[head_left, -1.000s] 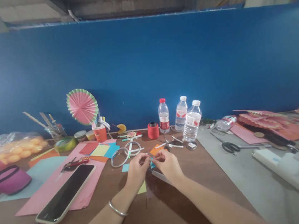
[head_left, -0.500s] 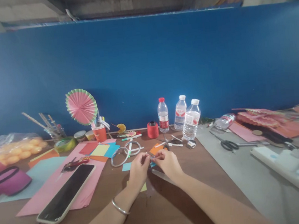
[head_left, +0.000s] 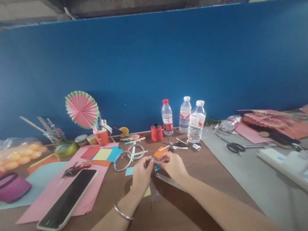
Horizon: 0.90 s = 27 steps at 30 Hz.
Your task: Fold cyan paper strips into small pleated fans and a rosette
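Note:
Near the middle of the brown table [head_left: 143, 220], my left hand [head_left: 143, 173] and my right hand [head_left: 173, 166] meet with fingertips pinched around something small. What they pinch is too small to make out. Under the right wrist lies a pale flat strip [head_left: 169, 181]. A yellow paper piece [head_left: 147, 192] and a light blue paper piece [head_left: 129, 171] lie beside my left hand. Just beyond the fingers are an orange paper [head_left: 159, 152], scissors [head_left: 171, 148] and white strips [head_left: 180, 148]. Clear rings [head_left: 122, 161] rest to the left.
A phone [head_left: 67, 201] lies on pink paper [head_left: 93, 207] at the left. Bottles [head_left: 167, 119] and a red thread spool [head_left: 156, 133] stand at the back. A red cup [head_left: 101, 137] holds a paper fan [head_left: 82, 109]. A power strip [head_left: 297, 175] is at the right.
The view has shifted slightly. Both hands stay close together with fingers pinched, with hardly any movement.

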### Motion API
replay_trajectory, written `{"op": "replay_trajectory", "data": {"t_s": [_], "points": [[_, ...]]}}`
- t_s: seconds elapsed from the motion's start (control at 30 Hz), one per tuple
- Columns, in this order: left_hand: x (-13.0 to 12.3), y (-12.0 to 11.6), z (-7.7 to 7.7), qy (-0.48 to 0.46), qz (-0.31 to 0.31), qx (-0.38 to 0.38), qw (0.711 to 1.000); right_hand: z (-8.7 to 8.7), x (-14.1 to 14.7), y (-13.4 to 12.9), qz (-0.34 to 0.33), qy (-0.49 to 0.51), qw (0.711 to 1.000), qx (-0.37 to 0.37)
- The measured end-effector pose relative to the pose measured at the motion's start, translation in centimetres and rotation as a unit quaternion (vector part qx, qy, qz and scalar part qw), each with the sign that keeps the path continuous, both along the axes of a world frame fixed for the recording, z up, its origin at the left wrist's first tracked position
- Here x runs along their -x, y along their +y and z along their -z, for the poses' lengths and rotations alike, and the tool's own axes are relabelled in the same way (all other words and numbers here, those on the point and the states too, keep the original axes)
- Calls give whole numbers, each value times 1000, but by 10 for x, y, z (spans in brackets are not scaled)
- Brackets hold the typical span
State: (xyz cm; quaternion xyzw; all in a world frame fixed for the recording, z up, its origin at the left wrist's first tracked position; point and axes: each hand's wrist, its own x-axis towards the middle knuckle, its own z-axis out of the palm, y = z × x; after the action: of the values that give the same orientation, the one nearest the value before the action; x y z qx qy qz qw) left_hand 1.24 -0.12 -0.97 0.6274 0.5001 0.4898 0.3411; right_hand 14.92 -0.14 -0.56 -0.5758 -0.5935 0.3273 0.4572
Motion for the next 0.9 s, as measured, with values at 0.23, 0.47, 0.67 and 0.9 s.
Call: {"op": "replay_trajectory", "data": {"t_s": [0.23,0.47,0.67,0.9], "points": [[0,-1,-1,-37,2,27,999,-3,0,-2,5,-3,1000,-17],[0,-3,-5,-28,10,18,999,0,-1,-2,0,-11,1000,-30],[0,-3,-3,-20,-2,-3,1000,3,1,-2,6,-17,998,-57],[-1,-2,0,-62,13,-3,998,3,3,-3,-26,-25,998,-53]]}}
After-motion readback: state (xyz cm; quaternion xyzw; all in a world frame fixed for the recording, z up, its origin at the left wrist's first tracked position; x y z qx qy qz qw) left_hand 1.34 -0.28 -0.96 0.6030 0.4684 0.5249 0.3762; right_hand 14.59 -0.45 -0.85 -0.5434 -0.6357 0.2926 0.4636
